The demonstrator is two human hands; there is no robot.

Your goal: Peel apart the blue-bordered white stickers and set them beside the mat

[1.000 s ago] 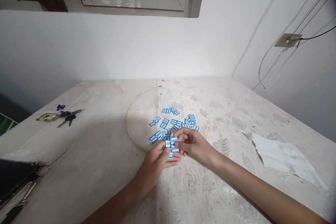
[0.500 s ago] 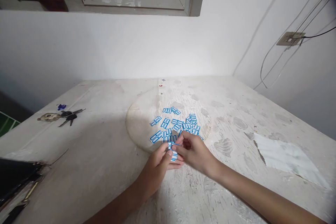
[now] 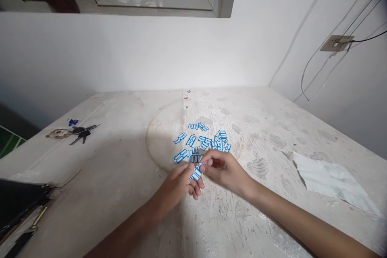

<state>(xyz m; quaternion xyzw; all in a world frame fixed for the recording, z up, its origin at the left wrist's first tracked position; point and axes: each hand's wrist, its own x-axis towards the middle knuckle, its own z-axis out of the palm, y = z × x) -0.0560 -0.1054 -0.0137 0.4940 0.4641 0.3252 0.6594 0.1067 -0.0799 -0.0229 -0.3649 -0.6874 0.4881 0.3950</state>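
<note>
Between my two hands is a small white piece with blue lines (image 3: 196, 172), like a paper sticker or card; I cannot tell whether it is one or a few stacked. My left hand (image 3: 180, 179) pinches its left side, with the lower fingers curled beneath. My right hand (image 3: 222, 169) pinches its upper right edge between thumb and forefinger. Just beyond my hands, a loose spread of similar blue-lined white pieces (image 3: 191, 141) lies on the table, some overlapping at the right. My right hand hides part of the nearest ones.
On the whitish, worn table (image 3: 121, 193) a bunch of keys (image 3: 81, 132) lies at the left, near a small blue scrap (image 3: 73, 122). A black flat object (image 3: 21, 205) sits at the near left edge. A pale sheet (image 3: 332, 181) lies at right. Cables hang from a wall socket (image 3: 336, 43).
My left hand has shifted slightly left and its grip has turned, its lower fingers now curled. The blue-lined piece is tilted and held at both sides.
</note>
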